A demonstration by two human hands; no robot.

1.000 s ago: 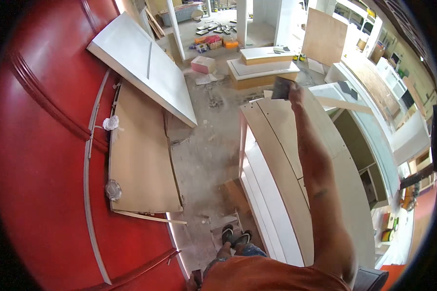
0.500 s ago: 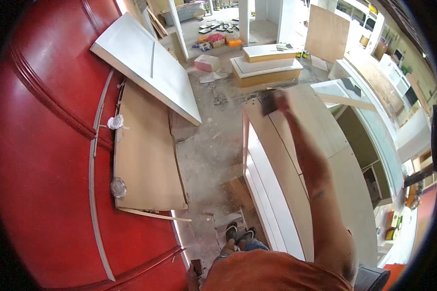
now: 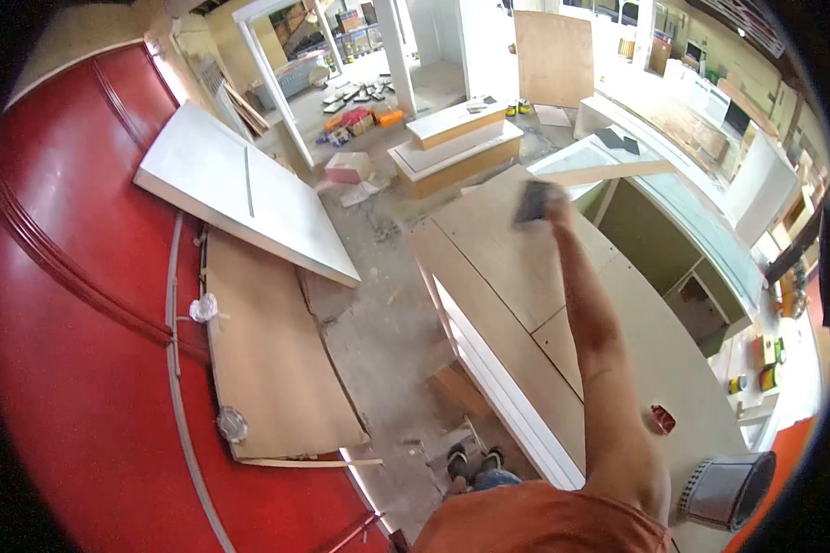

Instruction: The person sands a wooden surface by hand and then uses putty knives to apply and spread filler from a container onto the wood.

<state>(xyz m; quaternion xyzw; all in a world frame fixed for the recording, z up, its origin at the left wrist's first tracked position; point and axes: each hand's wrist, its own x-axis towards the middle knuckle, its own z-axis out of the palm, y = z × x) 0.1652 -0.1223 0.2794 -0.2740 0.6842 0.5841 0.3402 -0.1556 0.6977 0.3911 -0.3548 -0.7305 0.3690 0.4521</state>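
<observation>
My right hand [image 3: 559,206] is closed on a dark grey piece of sandpaper [image 3: 531,202], blurred by motion. The sandpaper lies against the far part of a wide beige wooden panel [image 3: 498,258], which tops a cabinet with a white side [image 3: 489,369]. Dark seams and small screw holes cross the panel. My left hand is not visible; only a small dark brown object [image 3: 398,541] shows at the bottom edge beside my orange shirt. A crumpled red packet [image 3: 661,420] and a grey roll of abrasive-looking sheet [image 3: 727,490] sit on the near right of the panel.
A white panel [image 3: 249,189] and a brown board [image 3: 272,359] lean against the red wall [image 3: 74,350] at left. A stepped white unit [image 3: 456,147] stands ahead on the dusty floor. An open compartment [image 3: 655,235] and glass-topped section [image 3: 710,244] are at right.
My right hand and the sandpaper have moved from the panel's far left corner towards the right. My view has shifted, bringing the red packet and roll into sight; the left hand has dropped from view.
</observation>
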